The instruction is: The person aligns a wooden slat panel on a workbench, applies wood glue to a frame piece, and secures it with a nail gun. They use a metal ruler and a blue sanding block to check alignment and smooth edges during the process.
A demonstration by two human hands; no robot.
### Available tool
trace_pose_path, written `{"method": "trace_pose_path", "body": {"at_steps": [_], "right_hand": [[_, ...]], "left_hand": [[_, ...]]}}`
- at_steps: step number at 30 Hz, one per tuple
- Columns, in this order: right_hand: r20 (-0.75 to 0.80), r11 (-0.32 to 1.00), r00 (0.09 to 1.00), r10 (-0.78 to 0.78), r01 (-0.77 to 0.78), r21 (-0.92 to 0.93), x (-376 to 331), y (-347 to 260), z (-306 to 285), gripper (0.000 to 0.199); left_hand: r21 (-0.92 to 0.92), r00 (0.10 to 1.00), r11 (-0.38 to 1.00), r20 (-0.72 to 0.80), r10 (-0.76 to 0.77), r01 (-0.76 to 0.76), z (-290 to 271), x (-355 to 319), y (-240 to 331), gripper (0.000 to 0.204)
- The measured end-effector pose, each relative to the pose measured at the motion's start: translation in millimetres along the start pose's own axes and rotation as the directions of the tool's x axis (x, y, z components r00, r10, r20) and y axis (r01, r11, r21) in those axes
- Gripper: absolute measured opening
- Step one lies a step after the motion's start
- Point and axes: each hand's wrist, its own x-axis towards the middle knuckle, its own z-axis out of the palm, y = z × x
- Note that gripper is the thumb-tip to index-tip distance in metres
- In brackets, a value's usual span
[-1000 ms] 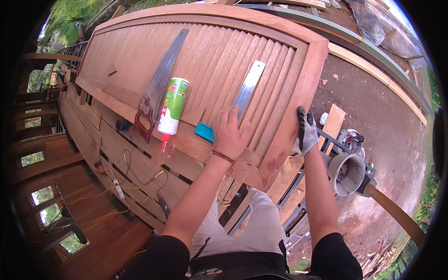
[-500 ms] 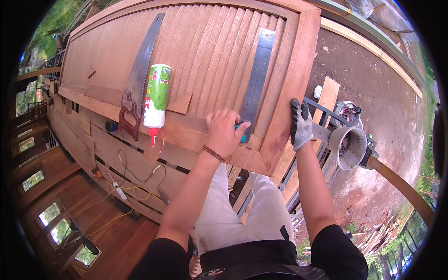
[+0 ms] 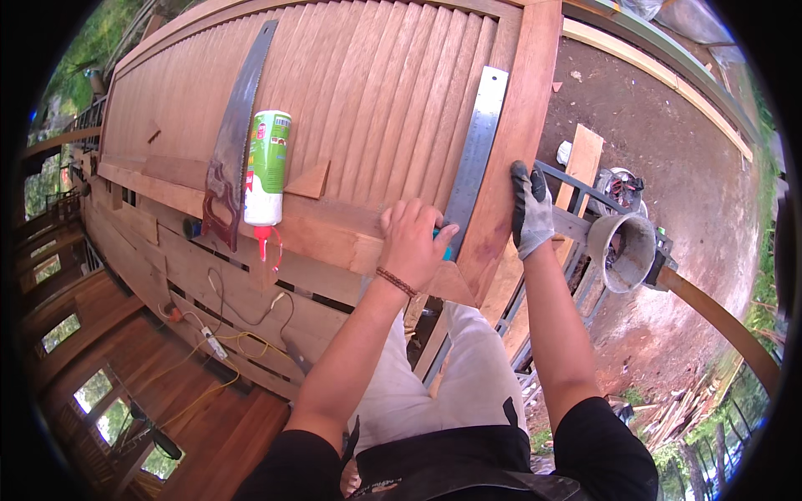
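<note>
My bare left hand (image 3: pixel 415 244), with a braided bracelet at the wrist, is closed around the teal stock of a try square (image 3: pixel 477 138) at the near right corner of a louvered wooden panel (image 3: pixel 522 108). The steel blade points away from me and lies along the inner side of the right frame piece. My fingers partly hide the stock. In a grey and black glove, my right hand (image 3: pixel 532 213) rests with fingers stretched along the panel's outer right edge. It holds nothing.
A handsaw (image 3: pixel 236 108), a green and white glue bottle (image 3: pixel 267 167) with a red cap and a wooden wedge (image 3: pixel 311 180) lie on the panel. A grey bucket (image 3: pixel 622 255) stands beyond my right hand. Cables and a power strip (image 3: pixel 214 342) lie at lower left.
My left hand and the try square have moved right. The blade has shifted from over the slats to beside the right frame piece. My right hand stays at the panel's edge.
</note>
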Motion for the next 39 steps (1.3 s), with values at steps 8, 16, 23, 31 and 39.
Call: {"method": "trace_pose_path", "body": {"at_steps": [8,16,23,31,39], "right_hand": [[0.007,0.997,0.999,0.044,-0.045,0.063,-6.1,-11.8,5.9,0.037],[0.0,0.989,0.99,-0.144,0.144,0.03,-2.3,-3.7,9.3,0.064],[0.029,0.989,0.992,-0.122,0.124,-0.082,1.9,-1.0,2.3,0.063],[0.05,0.949,0.977,-0.206,0.212,-0.232,-0.2,-18.5,6.6,0.069],[0.066,0.937,0.97,-0.236,0.245,-0.248,5.3,-10.4,0.5,0.069]], "left_hand": [[0.011,0.999,1.0,-0.031,0.014,-0.014,2.7,-6.2,-2.0,0.026],[0.029,0.999,0.999,-0.042,0.033,-0.031,1.4,-6.8,0.6,0.027],[0.023,0.995,0.998,-0.073,0.063,-0.062,3.3,-7.0,1.0,0.027],[0.016,0.996,0.998,-0.07,0.054,-0.053,3.4,-7.4,-1.0,0.029],[-0.006,0.997,0.999,-0.06,0.038,-0.038,2.3,-6.7,0.1,0.029]]}}
